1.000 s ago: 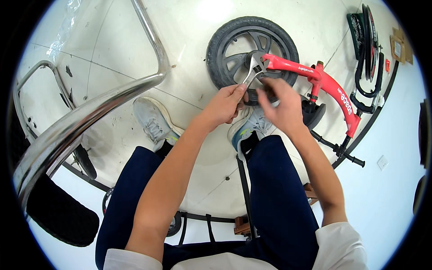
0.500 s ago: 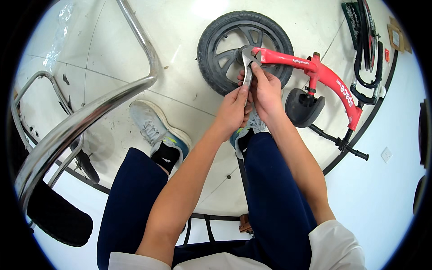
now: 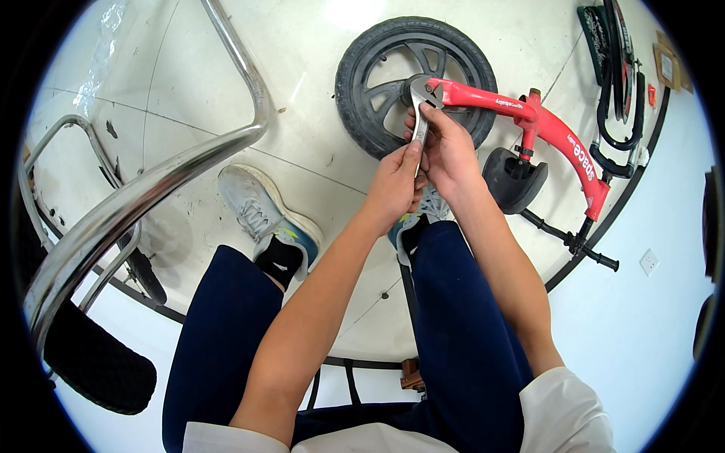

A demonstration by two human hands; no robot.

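Note:
A silver adjustable wrench stands with its jaws at the hub of a black wheel, where the red frame of a small child's bike meets it. My left hand is closed round the lower part of the handle. Higher up, my right hand grips the wrench with its thumb pressed just below the head. The jaws cover the part at the hub, so I cannot make out whether they are seated on a nut. The bike lies on its side on the floor.
A black saddle and black handlebar belong to the bike. Chrome tubing of a chair curves across the left side. My shoes flank the work area. Other bike parts and cardboard lie by the right wall.
The whole view has shifted slightly. Both hands keep their hold on the wrench, which stays at the hub with hardly any visible turn.

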